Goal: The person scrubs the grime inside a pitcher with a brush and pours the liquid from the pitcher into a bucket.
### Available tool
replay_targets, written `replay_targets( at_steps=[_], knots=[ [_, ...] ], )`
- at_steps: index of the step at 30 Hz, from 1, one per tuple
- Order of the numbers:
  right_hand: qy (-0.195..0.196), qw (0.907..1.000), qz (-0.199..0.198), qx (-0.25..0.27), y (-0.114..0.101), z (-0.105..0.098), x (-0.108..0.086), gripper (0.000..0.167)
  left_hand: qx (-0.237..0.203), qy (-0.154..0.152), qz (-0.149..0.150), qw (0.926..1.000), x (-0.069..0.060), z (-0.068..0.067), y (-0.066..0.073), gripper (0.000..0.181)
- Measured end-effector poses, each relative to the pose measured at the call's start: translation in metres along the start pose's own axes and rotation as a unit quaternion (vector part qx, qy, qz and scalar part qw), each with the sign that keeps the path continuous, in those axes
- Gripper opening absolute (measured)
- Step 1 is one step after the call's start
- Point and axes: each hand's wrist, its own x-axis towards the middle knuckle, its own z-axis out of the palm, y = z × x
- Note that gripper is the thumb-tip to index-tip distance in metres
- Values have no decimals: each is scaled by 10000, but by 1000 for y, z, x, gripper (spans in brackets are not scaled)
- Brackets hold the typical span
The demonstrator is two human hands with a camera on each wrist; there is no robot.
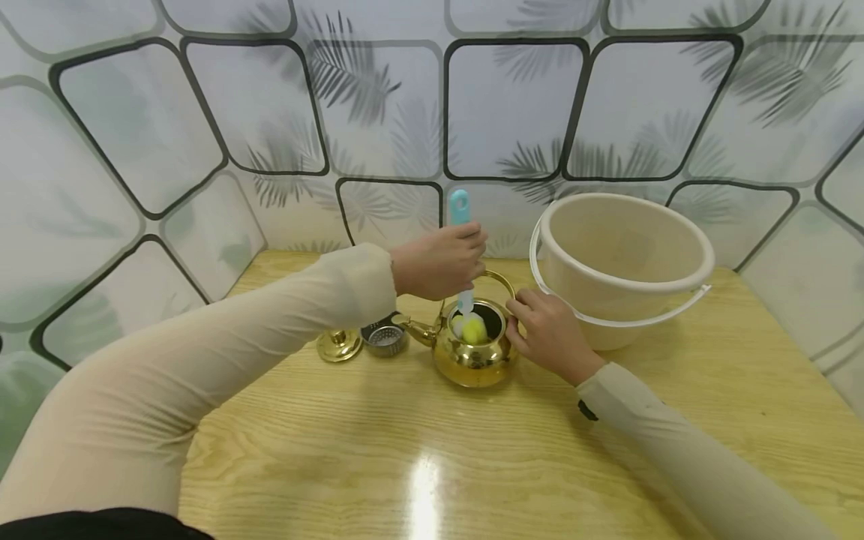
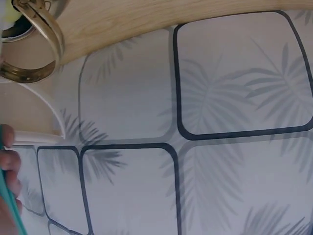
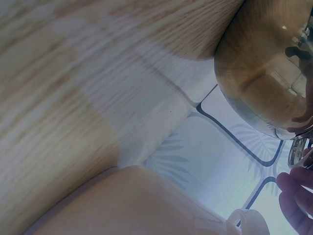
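Observation:
A shiny brass teapot [image 1: 475, 367] stands lidless on the table, its spout pointing left. My left hand [image 1: 440, 262] grips the light-blue handle of a cleaning brush [image 1: 460, 206] above it. The brush is held upright, its yellow and white head inside the teapot's mouth. At the teapot's right side, my right hand [image 1: 555, 334] holds the lower end of the arched brass handle [image 1: 501, 280]. Only fingertips [image 2: 10, 169] on the blue-green brush handle show in the left wrist view. In the right wrist view, fingers [image 3: 296, 193] meet the handle joint beside the teapot body [image 3: 264, 68].
Left of the teapot lie a brass lid [image 1: 339, 346] and a perforated metal strainer [image 1: 385, 340]. A large cream bucket [image 1: 621, 300] with a white bail handle stands close at the right. The patterned wall [image 1: 516, 112] rises behind the wooden table [image 1: 324, 450].

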Motion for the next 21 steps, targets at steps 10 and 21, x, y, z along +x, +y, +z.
replay_targets(
  at_steps=[10,21],
  knots=[
    [68,10000,37,38,0,1,0,11,612,-1033,-620,9908,8,-19,14,31],
    [47,10000,54,70,-1,0,-1,10,34,-2247,-1670,9600,4,-29,31,32]
  ],
)
